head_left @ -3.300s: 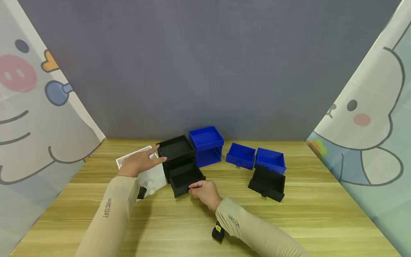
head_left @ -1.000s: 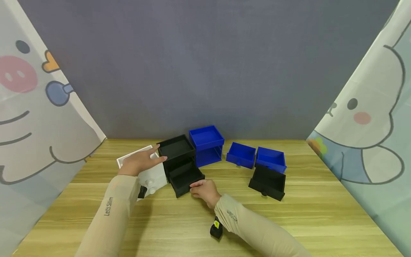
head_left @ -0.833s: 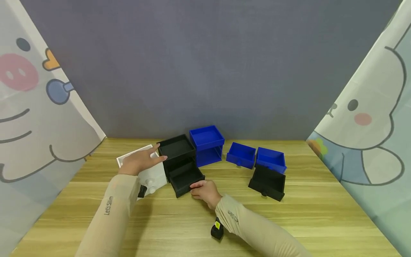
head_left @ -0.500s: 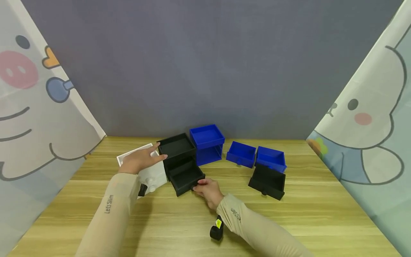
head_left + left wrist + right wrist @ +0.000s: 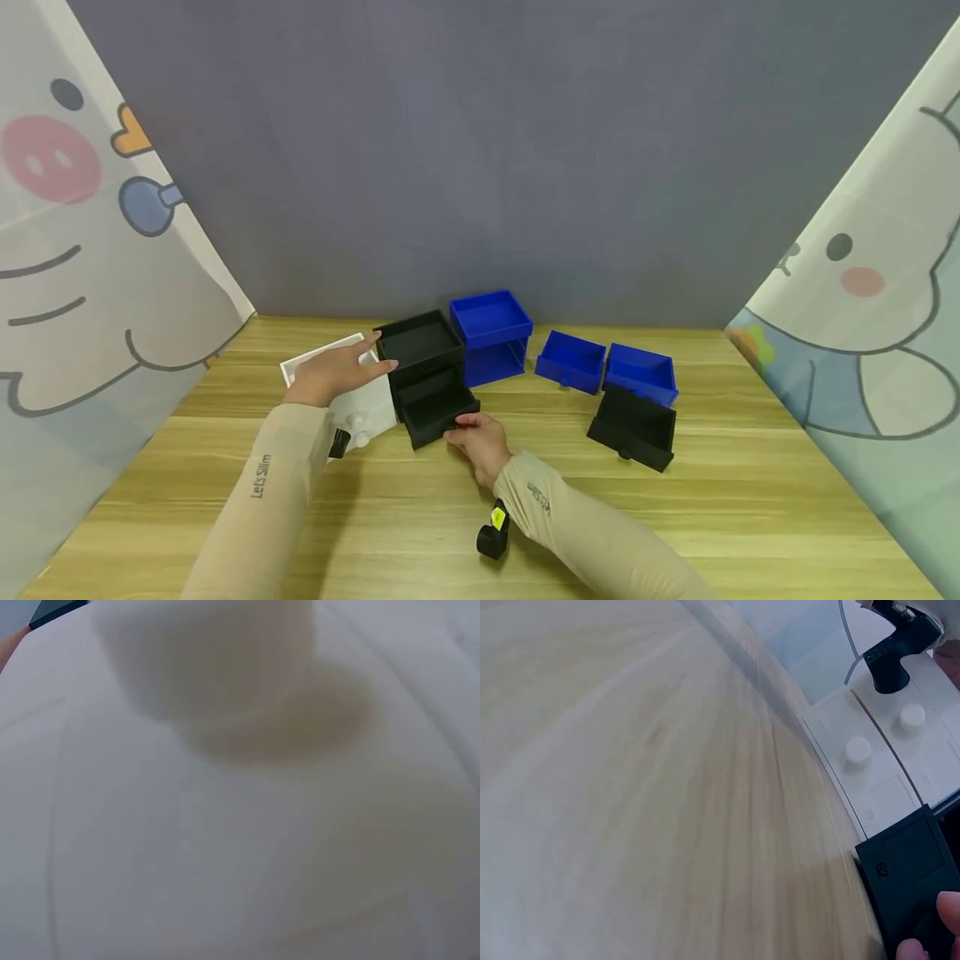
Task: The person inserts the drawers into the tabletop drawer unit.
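**Right hand (image 5: pixel 480 446) pinches the front of the black drawer (image 5: pixel 441 410)!**

And there it sits, part-way out of the black cabinet (image 5: pixel 418 340), below the tray-like top, front panel facing near and a touch right! That front edge slants from near left to far right; the rear's inside the cabinet, so no telling which side is longer. Thumb and finger close on the front, barely apart. Over on the left, the left hand (image 5: pixel 333 373) is spread wide, fingertips at the cabinet's left rim, palm over the white cabinet (image 5: pixel 378 408). Just right and far, a blue cabinet (image 5: pixel 491 317); farther right, two blue drawers (image 5: pixel 572 360), with a loose black drawer (image 5: pixel 636 427) at the near side, all on the wooden table (image 5: pixel 397 533).
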{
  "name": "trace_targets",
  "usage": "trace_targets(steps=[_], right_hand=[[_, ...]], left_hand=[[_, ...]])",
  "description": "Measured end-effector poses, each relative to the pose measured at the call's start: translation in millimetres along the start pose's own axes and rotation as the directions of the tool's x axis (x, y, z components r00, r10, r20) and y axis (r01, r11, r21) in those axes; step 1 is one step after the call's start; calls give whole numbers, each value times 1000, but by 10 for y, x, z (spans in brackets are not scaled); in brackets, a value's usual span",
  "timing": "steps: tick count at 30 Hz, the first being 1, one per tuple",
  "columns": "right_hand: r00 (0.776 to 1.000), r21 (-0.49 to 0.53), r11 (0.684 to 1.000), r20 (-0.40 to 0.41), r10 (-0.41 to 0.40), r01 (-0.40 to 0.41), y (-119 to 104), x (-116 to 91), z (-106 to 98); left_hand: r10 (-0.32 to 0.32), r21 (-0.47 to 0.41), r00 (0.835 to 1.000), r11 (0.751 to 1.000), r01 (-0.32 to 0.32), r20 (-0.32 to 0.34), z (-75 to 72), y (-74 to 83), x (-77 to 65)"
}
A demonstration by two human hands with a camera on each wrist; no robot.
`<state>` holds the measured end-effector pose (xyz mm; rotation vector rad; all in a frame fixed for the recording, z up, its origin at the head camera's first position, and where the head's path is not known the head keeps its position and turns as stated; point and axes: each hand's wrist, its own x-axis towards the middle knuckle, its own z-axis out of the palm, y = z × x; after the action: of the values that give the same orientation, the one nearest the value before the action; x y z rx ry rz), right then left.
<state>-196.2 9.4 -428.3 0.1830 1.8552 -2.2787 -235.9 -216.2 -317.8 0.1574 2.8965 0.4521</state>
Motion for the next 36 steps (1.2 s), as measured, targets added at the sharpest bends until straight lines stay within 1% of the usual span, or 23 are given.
trace_targets(steps=[3,5,7,10,13,14,17,19,23,27,33,34,36], right_hand=[[999,15,999,19,33,-33,-12,27,-11],[996,22,997,48,79,-80,-26,36,-23],[986,6,990,94,137,-138,-38,39,-39],[961,-68,973,160,228,-219,-63,48,-67],[936,-179,950,202,289,-255,-96,60,-90],[931,-214,943,207,300,-256,-111,67,-93],[928,-293,927,216,304,-236,-156,87,-87],[930,-316,923,219,295,-219,-179,100,-75],[937,-322,924,205,281,-206,-178,121,-57],[944,-343,918,185,273,-198,-147,161,-54],[963,-422,895,146,226,-146,-126,200,-53],[967,-423,896,140,213,-136,-123,205,-47],[970,-399,908,139,198,-129,-116,221,-32]], left_hand=[[-6,0,1000,1000,6,0,4,1,10],[-12,3,1000,1000,12,-2,1,2,7],[-21,10,1000,1000,21,0,-4,3,3],[-26,17,1000,1000,26,3,-9,8,0],[-29,16,1000,999,29,8,-7,13,4],[-28,14,1000,1000,28,9,-5,13,6],[-32,11,999,999,32,13,-5,16,12],[-30,10,999,999,30,13,-6,18,14],[-33,20,999,999,32,15,-8,27,18],[-49,26,999,998,49,19,-11,38,15],[-50,27,999,998,50,18,-10,44,18],[-50,26,999,998,49,17,-9,45,17],[-49,25,999,998,49,16,-5,45,18]])
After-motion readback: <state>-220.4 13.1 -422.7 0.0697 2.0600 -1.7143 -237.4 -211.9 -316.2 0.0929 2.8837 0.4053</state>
